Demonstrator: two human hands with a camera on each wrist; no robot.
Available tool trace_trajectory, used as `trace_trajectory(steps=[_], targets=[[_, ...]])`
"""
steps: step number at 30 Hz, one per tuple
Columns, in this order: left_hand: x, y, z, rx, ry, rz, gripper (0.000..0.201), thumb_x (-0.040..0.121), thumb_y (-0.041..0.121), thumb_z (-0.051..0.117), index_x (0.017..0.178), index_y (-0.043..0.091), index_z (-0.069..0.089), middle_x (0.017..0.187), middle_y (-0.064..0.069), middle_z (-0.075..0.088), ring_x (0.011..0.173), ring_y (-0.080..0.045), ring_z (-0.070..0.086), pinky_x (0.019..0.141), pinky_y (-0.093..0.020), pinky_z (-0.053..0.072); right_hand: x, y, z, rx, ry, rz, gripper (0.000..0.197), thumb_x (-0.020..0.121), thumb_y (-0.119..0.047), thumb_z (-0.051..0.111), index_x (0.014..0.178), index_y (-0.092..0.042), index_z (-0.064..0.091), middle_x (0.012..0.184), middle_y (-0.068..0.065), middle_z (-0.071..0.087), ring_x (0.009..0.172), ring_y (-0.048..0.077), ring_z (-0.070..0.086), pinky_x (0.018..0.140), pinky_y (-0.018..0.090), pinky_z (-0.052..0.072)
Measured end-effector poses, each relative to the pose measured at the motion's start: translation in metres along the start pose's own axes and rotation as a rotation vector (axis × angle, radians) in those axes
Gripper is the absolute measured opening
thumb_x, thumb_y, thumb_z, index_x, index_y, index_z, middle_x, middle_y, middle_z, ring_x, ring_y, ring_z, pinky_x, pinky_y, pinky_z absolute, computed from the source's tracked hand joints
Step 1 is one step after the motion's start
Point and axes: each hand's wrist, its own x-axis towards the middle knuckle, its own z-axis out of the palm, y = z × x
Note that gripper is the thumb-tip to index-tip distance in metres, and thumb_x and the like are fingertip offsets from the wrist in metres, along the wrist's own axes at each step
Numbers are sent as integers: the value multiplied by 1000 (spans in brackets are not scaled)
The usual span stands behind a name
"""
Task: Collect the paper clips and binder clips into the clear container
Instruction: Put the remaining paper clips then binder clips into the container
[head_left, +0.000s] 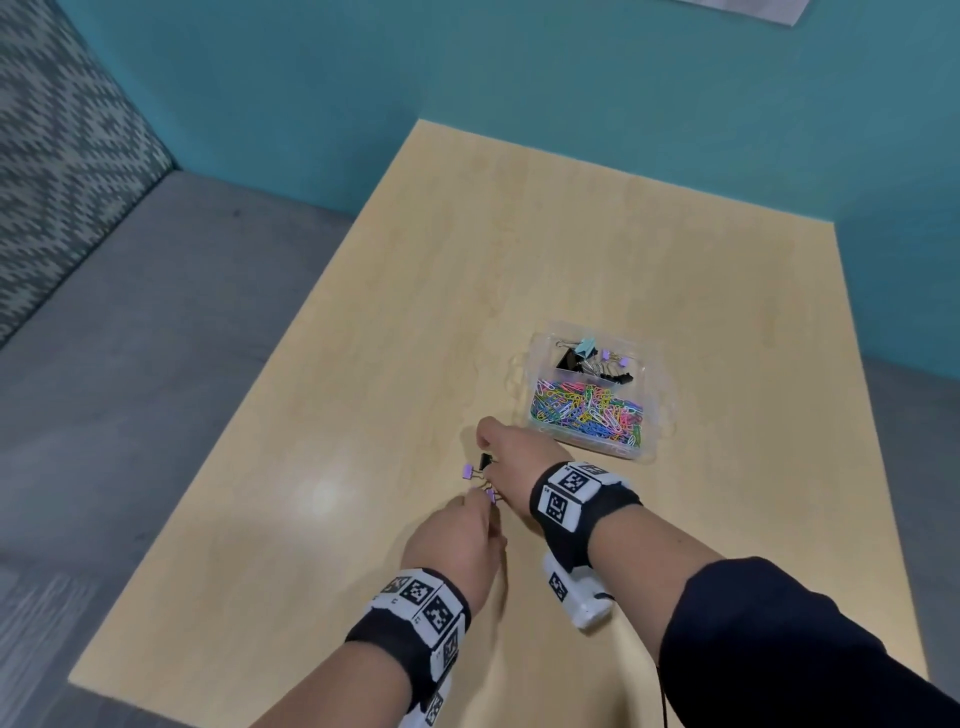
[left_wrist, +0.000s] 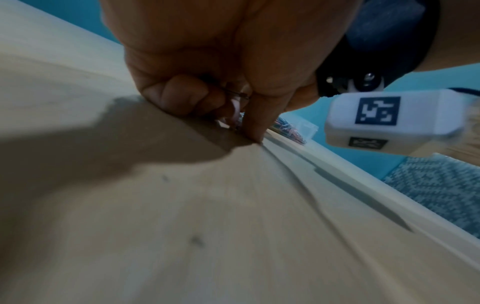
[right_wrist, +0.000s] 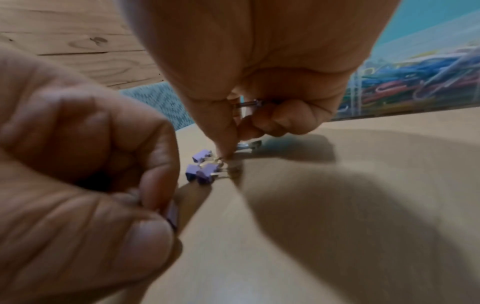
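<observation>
I've got both hands down on the pale wooden table, working the last cluster of small purple binder clips that lie just in front of the fingertips. My right hand has its fingers curled with a metal-handled clip tucked against the palm, its thumb and forefinger tips down at the wire loops of the cluster. My left hand is closed in a pinch on one small purple clip, held at the thumb tip.

To do this well I'd pinch each clip by its folded body, not the springy wire handles, and lift straight up so the neighbours don't scatter; they touch one another, so one may drag another along.

The clips on the table lie on their sides with their wire handles pointing toward the right hand, bodies toward the left; their long axis runs roughly between the two hands.

The clear plastic two-compartment container sits well apart beyond the right wrist, colourful paper clips in its near compartment, binder clips in the far one, which is where these belong
</observation>
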Motion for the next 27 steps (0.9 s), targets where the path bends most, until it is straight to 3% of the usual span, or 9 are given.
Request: trace_trajectory(steps=[4,7,10,13,16,19,23,25,27], targets=[[0,0,-3,9,-18,-6,9,84,28,43,87,21,48,84,2,58,77,-23,57,64,-32,45,1,-3,3,-17,-17,11,17,80,-6,49,94,-15,45,82,8,58,73,32,55,62,38,50],[-3,-1,-11,-97,-31,-67,11,80,29,50,74,23,42,70,8,52,66,-16,52,55,-28,37,-1,3,6,55,-12,42,16,77,-7,55,86,-15,45,84,5,53,76,30,55,64,38,50],[2,2,-38,-147,16,-109,17,79,31,56,73,21,43,65,9,50,59,-10,47,50,-24,31,-5,11,6,194,-35,87,17,74,-12,59,82,-18,45,88,6,51,77,29,55,67,38,49],[31,19,-71,-23,106,-36,20,75,35,58,73,21,45,64,3,57,65,-20,54,54,-29,36,-12,23,10,338,-46,125,22,61,-22,66,72,-21,47,86,4,54,74,27,57,68,40,53],[74,54,-96,47,146,63,17,75,33,58,77,19,47,65,0,59,66,-23,56,57,-31,41,-31,38,10,493,-30,200,25,54,-14,66,67,-21,46,78,-2,58,70,21,58,60,35,51],[119,94,-110,133,134,142,16,76,29,57,80,15,49,70,-3,58,67,-25,54,55,-31,39,-54,55,14,761,88,258,20,61,-13,62,68,-21,45,66,-8,54,57,11,47,53,27,37],[164,134,-105,199,99,211,18,78,26,56,86,10,51,80,-9,62,71,-28,55,54,-30,36,-85,75,12,1180,130,356,24,62,-12,58,86,-16,59,71,-1,55,49,8,43,46,21,34],[174,144,-98,176,85,252,25,80,32,58,95,13,52,87,-7,64,76,-26,57,60,-30,40,-96,86,7,1340,103,419,18,74,-1,53,87,-10,61,58,0,51,42,11,43,38,17,31],[177,143,-93,137,67,307,42,81,43,60,114,18,52,100,-2,62,85,-23,58,71,-31,45,-102,95,2,1521,80,421,21,83,9,44,85,-7,57,57,5,53,43,16,49,37,18,36]])
